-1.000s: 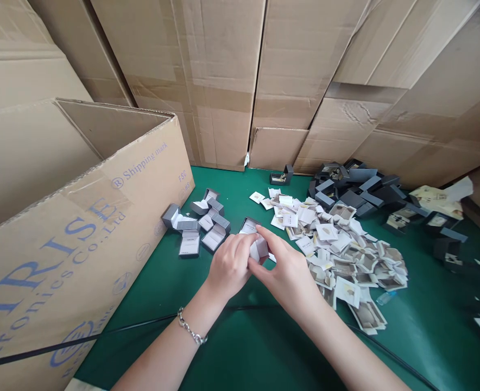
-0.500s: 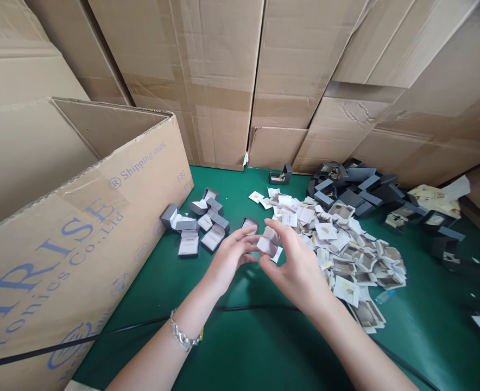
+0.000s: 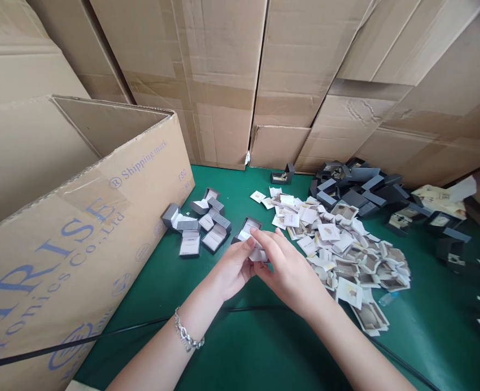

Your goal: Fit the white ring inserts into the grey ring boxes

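A small dark grey jewellery box (image 3: 250, 225) stands open, its white-lined lid tilted up. My left hand (image 3: 234, 266) is closed around its near side, the thumb over the front. My right hand (image 3: 283, 265) meets the left at the box, its fingers pinching a white padded insert (image 3: 258, 254) at the box's near part. Fingers hide much of the insert and of the box's base, so how far the insert sits inside cannot be seen. To the left are several open grey boxes with white linings (image 3: 189, 243).
A large pile of white inserts and cards (image 3: 333, 233) spreads to the right. Dark boxes (image 3: 358, 187) are heaped behind it, and one open box (image 3: 282, 175) stands apart. A big carton (image 3: 142, 179) flanks the left side. A black cable (image 3: 138, 326) crosses the green table (image 3: 232, 358).
My hands have closed together at the jewellery box. The white insert, held up between my fingers before, is now down at the box. The view has shifted slightly.
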The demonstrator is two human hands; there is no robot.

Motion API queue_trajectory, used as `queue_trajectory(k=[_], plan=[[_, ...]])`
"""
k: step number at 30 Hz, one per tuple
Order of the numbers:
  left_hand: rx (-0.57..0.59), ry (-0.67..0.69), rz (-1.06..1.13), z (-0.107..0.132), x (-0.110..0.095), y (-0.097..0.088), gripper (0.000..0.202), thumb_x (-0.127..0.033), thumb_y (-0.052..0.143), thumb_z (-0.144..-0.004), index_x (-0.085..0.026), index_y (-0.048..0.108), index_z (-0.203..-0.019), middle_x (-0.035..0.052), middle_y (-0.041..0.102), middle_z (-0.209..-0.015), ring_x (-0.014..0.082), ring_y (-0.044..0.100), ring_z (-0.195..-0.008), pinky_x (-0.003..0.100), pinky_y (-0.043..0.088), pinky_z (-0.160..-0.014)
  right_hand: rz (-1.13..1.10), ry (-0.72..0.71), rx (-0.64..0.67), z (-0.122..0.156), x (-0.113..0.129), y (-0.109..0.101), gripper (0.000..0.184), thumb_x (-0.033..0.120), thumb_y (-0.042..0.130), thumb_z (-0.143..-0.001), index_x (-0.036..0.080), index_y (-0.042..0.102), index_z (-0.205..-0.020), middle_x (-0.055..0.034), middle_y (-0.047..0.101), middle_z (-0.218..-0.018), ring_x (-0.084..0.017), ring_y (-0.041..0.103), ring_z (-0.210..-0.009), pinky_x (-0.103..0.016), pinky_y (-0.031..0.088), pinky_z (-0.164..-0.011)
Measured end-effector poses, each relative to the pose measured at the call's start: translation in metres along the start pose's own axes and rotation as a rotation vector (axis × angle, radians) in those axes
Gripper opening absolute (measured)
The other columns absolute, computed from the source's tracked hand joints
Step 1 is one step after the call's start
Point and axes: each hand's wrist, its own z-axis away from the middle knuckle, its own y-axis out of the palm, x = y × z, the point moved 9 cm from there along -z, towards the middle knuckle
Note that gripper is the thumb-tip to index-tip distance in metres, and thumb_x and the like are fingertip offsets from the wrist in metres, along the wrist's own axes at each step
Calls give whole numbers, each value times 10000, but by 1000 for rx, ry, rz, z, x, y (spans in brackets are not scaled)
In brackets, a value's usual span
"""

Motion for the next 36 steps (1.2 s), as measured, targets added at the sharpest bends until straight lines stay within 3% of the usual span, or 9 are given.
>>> queue_trajectory(k=[3,6,9,13,19,27,36], plan=[[-11,-4,34,0,-1,1,394,-476,637,-725,-110,628,-868,32,584,-779,78,544,-706,185,439,-637,-50,12,2,1,0,1,572,84,393,-845,229,247,-1378,-90,566,-1175,-193,566,-1084,-479,409,-1018],[21,-18,58,1,-3,4,392,-450,668,-707,-114,641,-905,39,605,-801,89,571,-723,183,443,-629,-183,138,41,0,-10,-1,586,204,481,-858,264,242,-1390,-79,558,-1221,-212,566,-1100,-424,493,-934],[38,-25,51,3,-4,2,389,-440,668,-712,-122,646,-935,48,631,-858,92,592,-756,181,464,-651,-307,244,49,-1,-24,-11,482,321,533,-852,254,402,-1311,-75,579,-1204,-218,580,-1080,-357,535,-855],[86,-40,34,4,-3,4,387,-444,674,-703,-111,649,-899,48,639,-823,104,612,-738,193,487,-646,-404,289,85,-2,-36,-20,213,322,486,-887,241,616,-1035,-44,622,-1117,-182,599,-1032,-302,518,-861],[123,-41,7,4,-1,7,393,-451,689,-683,-108,662,-871,41,630,-802,98,614,-719,181,500,-616,-475,353,155,0,-42,-17,117,259,515,-869,253,619,-924,1,640,-1046,-146,615,-960,-259,517,-810],[106,-58,-5,3,1,3,415,-469,708,-651,-107,659,-847,38,624,-770,103,614,-709,185,496,-616,-502,307,202,-2,-34,-14,188,229,478,-889,237,633,-994,-13,641,-1054,-142,621,-952,-238,527,-796],[79,-73,-13,4,0,5,466,-480,716,-635,-93,656,-888,40,615,-778,96,594,-702,199,496,-633,-382,248,25,-4,-37,-27,121,200,569,-841,246,680,-856,8,657,-983,-113,631,-851,-221,516,-760]])
